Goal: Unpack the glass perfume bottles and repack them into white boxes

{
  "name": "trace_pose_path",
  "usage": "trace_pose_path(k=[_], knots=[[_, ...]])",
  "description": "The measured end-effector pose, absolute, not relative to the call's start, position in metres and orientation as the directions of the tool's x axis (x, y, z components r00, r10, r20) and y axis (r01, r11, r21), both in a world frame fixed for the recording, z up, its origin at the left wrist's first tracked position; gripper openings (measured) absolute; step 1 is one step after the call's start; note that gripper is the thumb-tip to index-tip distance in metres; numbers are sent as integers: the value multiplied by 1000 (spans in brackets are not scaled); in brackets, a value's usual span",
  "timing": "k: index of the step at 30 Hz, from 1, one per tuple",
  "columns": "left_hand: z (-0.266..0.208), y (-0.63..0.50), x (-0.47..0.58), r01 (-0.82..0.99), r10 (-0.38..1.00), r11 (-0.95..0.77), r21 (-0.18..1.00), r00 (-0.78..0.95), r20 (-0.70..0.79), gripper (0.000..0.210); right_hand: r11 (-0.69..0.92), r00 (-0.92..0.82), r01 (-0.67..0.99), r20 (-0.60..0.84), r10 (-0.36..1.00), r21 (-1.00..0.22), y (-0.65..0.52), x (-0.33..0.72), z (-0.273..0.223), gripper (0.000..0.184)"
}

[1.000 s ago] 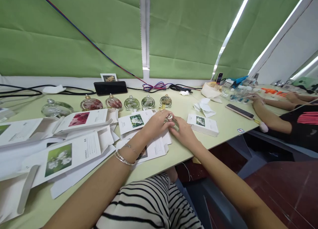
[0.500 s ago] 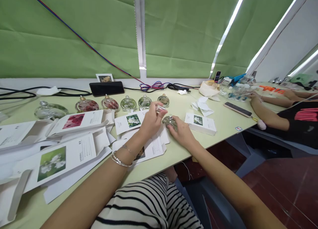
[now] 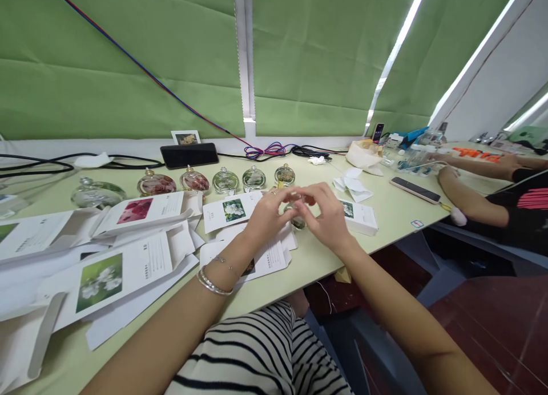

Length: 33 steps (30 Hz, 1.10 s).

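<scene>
A small round glass perfume bottle (image 3: 298, 222) stands on the table, mostly covered by my hands. My left hand (image 3: 270, 211), with bracelets on its wrist, curls its fingers around the bottle's top. My right hand (image 3: 326, 217) bends in from the other side, its thumb and fingertips meeting the left ones there. Both appear closed on the bottle's cap, which the fingers largely hide. Right of them lies a white box (image 3: 362, 217) with a flower picture. Flattened white cartons (image 3: 274, 257) lie under and left of my left hand.
Behind my hands runs a row of filled glass bottles, including a red one (image 3: 194, 180) and a green one (image 3: 225, 180). Open cartons (image 3: 145, 258) cover the left side. A black phone (image 3: 189, 155), crumpled paper (image 3: 353, 184) and another phone (image 3: 414, 190) lie around. Another person's arm (image 3: 475, 198) rests at right.
My left hand has brought the silvery cap right and down to the bottle. My right hand has risen from the bottle's side to its top. The view has shifted slightly.
</scene>
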<state>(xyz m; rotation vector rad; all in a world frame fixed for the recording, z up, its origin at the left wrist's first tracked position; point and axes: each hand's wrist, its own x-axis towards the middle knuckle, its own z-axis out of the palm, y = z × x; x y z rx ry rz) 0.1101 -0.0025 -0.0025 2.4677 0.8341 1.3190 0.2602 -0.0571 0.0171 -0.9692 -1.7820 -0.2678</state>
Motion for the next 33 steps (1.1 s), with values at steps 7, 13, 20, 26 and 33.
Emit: trace_pose_path(k=[7, 13, 20, 26, 33], knots=[[-7, 1, 110, 597, 713, -701, 389, 603, 359, 53, 171, 25, 918, 483, 875, -359, 49, 298, 41, 17], [-11, 2, 111, 646, 711, -702, 301, 603, 362, 40, 24, 23, 969, 185, 982, -245, 99, 300, 19, 13], [-12, 3, 112, 643, 744, -667, 376, 550, 380, 36, 215, -152, 965, 342, 927, -154, 41, 292, 60, 27], [-14, 5, 113, 649, 758, -651, 394, 530, 379, 35, 306, -317, 940, 53, 947, 151, -24, 267, 82, 46], [-14, 7, 112, 649, 776, -630, 425, 511, 370, 30, 330, -318, 897, -88, 944, 296, -19, 259, 82, 46]])
